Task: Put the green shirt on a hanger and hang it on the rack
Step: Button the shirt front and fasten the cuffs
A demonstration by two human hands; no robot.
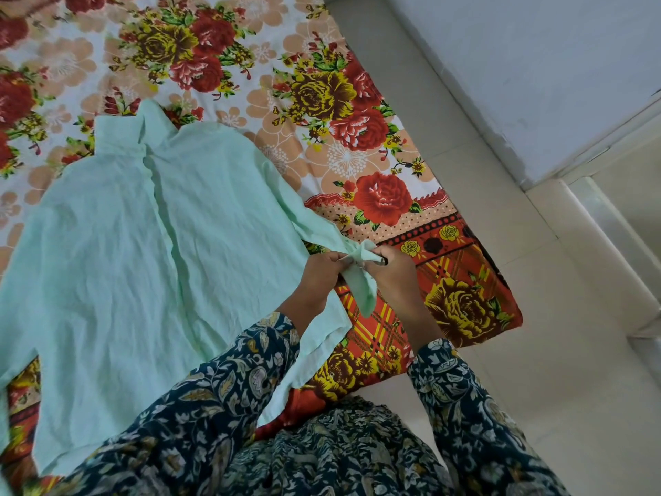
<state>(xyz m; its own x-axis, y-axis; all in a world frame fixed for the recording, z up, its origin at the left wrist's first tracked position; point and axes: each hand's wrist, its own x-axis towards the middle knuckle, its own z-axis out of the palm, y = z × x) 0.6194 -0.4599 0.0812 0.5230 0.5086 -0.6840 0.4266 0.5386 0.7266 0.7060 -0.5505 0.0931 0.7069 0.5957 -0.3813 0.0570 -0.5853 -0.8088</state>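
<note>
On the flowered bedsheet (322, 102) the green shirt (150, 245) lies spread flat, its collar (143, 127) pointing away from the person, likely so that its shape is plain before a hanger goes in. Both hands meet at the end of the shirt's sleeve (314, 227), near the edge of the bed. The left hand (316, 281) has its fingers curled in, pinching the cloth where the sleeve narrows. The right hand (391, 281) pinches the cuff (366, 288) from the other side, thumb and fingers closed on it, and a loose flap of cuff hangs down between the two. Held this way, the hands seem to be straightening or unrolling the cuff (whether a button is involved is too small to tell). Neither hanger nor rack shows anywhere in view, so I judge the task to be at its early, tidying stage, with the shirt not yet lifted. Thin, creased cloth like this will likely slip and fold easily, which suits the two-handed pinch.
</note>
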